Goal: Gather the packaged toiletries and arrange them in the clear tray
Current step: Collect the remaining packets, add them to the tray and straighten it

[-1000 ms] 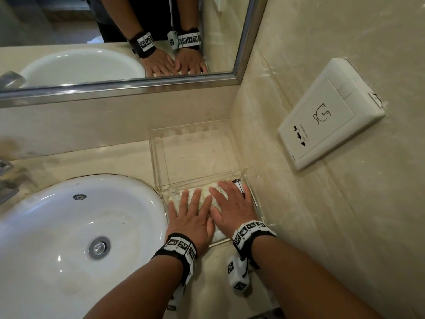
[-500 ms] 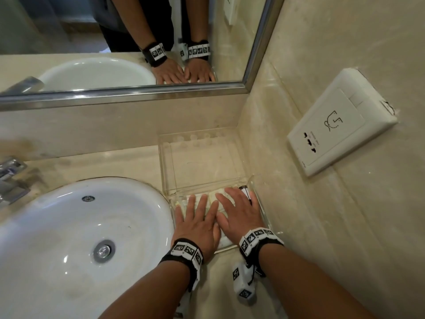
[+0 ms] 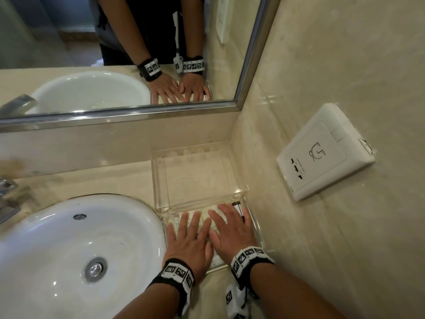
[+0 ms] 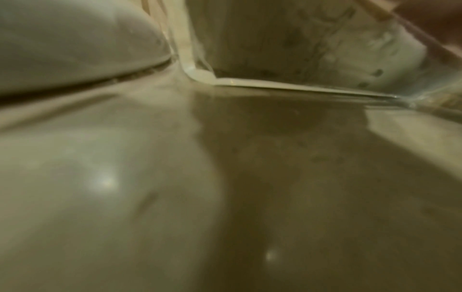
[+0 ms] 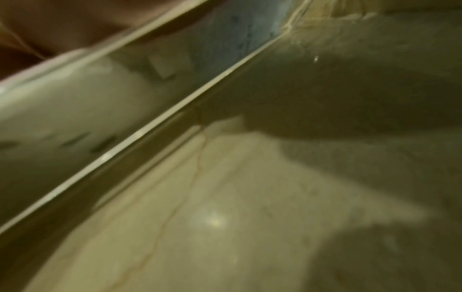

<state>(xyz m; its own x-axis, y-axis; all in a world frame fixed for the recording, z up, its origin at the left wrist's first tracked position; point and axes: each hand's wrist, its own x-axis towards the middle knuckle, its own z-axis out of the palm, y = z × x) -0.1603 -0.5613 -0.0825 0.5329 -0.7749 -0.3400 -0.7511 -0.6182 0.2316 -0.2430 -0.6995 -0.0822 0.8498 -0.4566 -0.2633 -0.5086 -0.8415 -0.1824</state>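
Note:
A clear tray (image 3: 256, 224) sits on the beige counter in the corner, between the sink and the right wall. Pale packaged toiletries (image 3: 205, 216) lie flat inside it, mostly hidden under my hands. My left hand (image 3: 187, 233) and right hand (image 3: 226, 223) lie side by side, palms down, fingers straight, pressing on the packets. In the left wrist view the tray's near corner (image 4: 197, 73) shows with pale packets (image 4: 312, 43) behind the wall. The right wrist view shows the tray's bottom edge (image 5: 150, 130) running diagonally. No fingers show in either wrist view.
A second clear tray (image 3: 158, 180), empty, stands just behind against the back wall. The white sink (image 3: 57, 249) fills the left, a chrome tap (image 3: 7, 199) at its far left. A mirror (image 3: 115, 54) hangs above; a white socket plate (image 3: 324, 150) is on the right wall.
Both hands stay flat on the packets in the tray. Only the head view has drifted, so the scene sits a little lower and further right in frame.

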